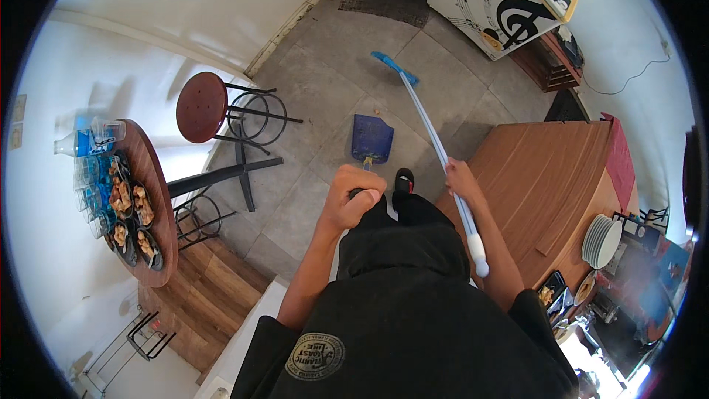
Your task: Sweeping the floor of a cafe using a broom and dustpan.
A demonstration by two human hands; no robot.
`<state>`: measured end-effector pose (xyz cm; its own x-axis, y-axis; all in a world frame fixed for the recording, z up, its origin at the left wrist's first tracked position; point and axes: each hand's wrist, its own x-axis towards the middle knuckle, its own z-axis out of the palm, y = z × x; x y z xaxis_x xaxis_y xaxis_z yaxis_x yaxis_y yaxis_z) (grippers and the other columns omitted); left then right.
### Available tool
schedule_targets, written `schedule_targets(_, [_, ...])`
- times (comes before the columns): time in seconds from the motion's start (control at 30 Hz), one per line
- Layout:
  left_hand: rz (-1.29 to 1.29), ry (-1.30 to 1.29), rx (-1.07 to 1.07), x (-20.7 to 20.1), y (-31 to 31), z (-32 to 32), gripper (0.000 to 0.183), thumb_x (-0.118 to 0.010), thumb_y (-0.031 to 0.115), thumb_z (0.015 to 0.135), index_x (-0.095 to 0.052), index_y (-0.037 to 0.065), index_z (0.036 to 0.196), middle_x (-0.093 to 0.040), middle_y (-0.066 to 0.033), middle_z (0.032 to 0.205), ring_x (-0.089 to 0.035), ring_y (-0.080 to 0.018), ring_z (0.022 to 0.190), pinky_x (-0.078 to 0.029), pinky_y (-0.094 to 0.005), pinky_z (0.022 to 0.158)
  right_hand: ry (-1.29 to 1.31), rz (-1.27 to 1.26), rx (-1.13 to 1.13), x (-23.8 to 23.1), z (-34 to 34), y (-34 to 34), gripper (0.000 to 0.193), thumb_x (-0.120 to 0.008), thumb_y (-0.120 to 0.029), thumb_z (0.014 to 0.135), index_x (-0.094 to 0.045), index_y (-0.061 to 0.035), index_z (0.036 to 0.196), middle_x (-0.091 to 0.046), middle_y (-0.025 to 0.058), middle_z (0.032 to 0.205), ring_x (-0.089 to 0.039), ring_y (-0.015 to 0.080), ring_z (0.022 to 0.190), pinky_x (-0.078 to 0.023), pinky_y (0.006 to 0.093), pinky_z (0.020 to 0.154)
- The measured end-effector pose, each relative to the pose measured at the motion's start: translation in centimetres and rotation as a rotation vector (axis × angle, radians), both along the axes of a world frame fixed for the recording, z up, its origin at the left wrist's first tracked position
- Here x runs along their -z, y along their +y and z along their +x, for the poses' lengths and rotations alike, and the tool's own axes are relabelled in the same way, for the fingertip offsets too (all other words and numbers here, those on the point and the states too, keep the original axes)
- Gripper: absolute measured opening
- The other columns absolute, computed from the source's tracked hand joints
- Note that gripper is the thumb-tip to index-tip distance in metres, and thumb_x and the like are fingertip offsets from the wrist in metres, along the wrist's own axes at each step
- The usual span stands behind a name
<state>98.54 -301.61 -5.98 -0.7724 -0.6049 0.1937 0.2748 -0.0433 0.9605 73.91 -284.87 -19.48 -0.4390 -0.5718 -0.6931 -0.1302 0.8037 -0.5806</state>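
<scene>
A blue dustpan [371, 138] on the grey tiled floor [325, 81] is gripped by its handle in the closed left hand [353, 196]; a pale-blue broom [432, 135] is clasped by the right hand [459, 177].

The dustpan [371, 138] stands on the floor [332, 66] ahead of the person, left of the broom [428, 122], whose head rests on the floor farther ahead. A stool [202, 106] stands left of the dustpan, with a round bench [159, 192] carrying filled bowls [131, 214] nearer on the left. A second bench [546, 177] lies to the right, with stacked plates [600, 241] at its near right end.
</scene>
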Motion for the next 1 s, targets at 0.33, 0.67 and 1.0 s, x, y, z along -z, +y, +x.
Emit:
schedule_targets(0.33, [0.007, -0.011, 0.001, 0.2, -0.1, 0.4, 0.018, -0.049, 0.012, 0.068, -0.041, 0.001, 0.057, -0.032, -0.0076, 0.05, -0.033, -0.0187, 0.042, -0.027, -0.0318, 0.044, -0.029, 0.134, -0.268, -3.2, 6.3, 2.7, 0.028, -0.04, -0.011, 0.092, -0.055, 0.0089, 0.104, -0.06, 0.0202, 0.067, -0.06, 0.0271, 0.046, -0.048, 0.0386, 0.046])
schedule_targets(0.67, [-0.04, -0.003, 0.014, 0.4, -0.2, 0.3, 0.018, -0.05, 0.013, 0.069, -0.044, 0.001, 0.058, -0.037, -0.0077, 0.05, -0.039, -0.019, 0.042, -0.03, -0.0312, 0.044, -0.004, 0.092, -0.204, -6.6, 6.1, 0.6, 0.029, -0.04, -0.014, 0.095, -0.055, 0.0074, 0.107, -0.058, 0.0188, 0.065, -0.058, 0.0258, 0.046, -0.049, 0.0389, 0.049])
schedule_targets(1.0, [-0.059, -0.05, 0.028, 0.6, 0.1, 0.9, 0.019, -0.05, 0.014, 0.068, -0.043, 0.0, 0.058, -0.037, -0.0088, 0.051, -0.038, -0.0206, 0.043, -0.029, -0.032, 0.045, 0.005, 0.234, -0.372, -3.4, 8.3, 3.3, 0.027, -0.041, -0.012, 0.093, -0.055, 0.0084, 0.104, -0.062, 0.0256, 0.073, -0.062, 0.0351, 0.054, -0.051, 0.0434, 0.056])
